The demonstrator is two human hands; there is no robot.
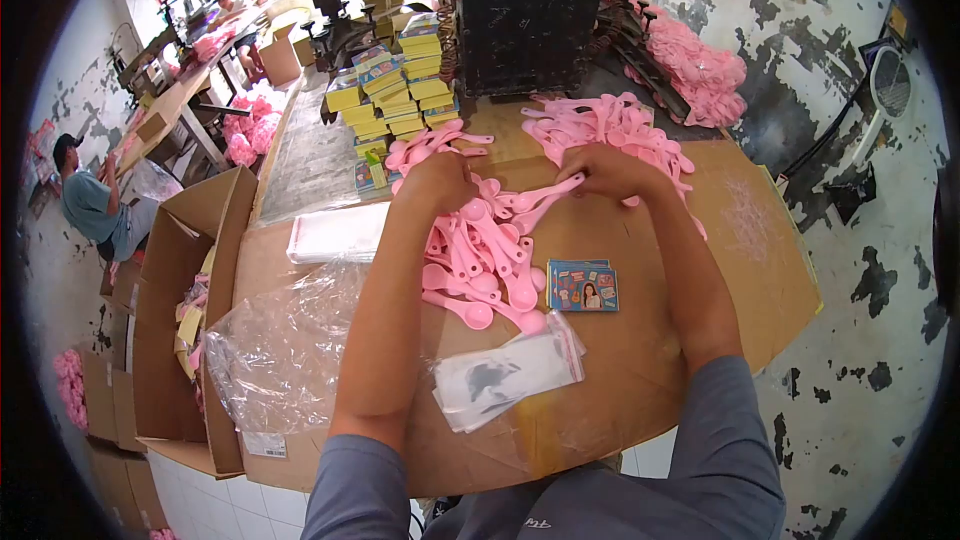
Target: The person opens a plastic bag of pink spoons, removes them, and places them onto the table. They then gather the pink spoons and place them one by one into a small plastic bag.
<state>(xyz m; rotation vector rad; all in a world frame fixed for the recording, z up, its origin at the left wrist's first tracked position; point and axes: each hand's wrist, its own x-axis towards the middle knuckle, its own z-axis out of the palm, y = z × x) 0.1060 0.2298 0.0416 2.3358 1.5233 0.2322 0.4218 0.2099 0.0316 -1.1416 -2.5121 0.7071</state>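
A heap of pink plastic measuring spoons (485, 245) lies on the cardboard-covered table in front of me. My left hand (440, 183) is closed at the far left side of the heap; its fingertips are partly hidden among the spoons. To the right, my right hand (605, 172) pinches the handle end of a pink measuring spoon (548, 195). Near the heap's right edge lies a small stack of printed cards (582, 286). Clear plastic sleeves (510, 375) lie closest to me.
Behind my hands are another spoon pile (610, 130) and stacked yellow-edged card packs (395, 90). White sleeves (335, 233) and a crumpled plastic bag (285, 350) lie left, beside an open carton (185, 230). A black machine (520, 20) stands at the back. Two people sit far left.
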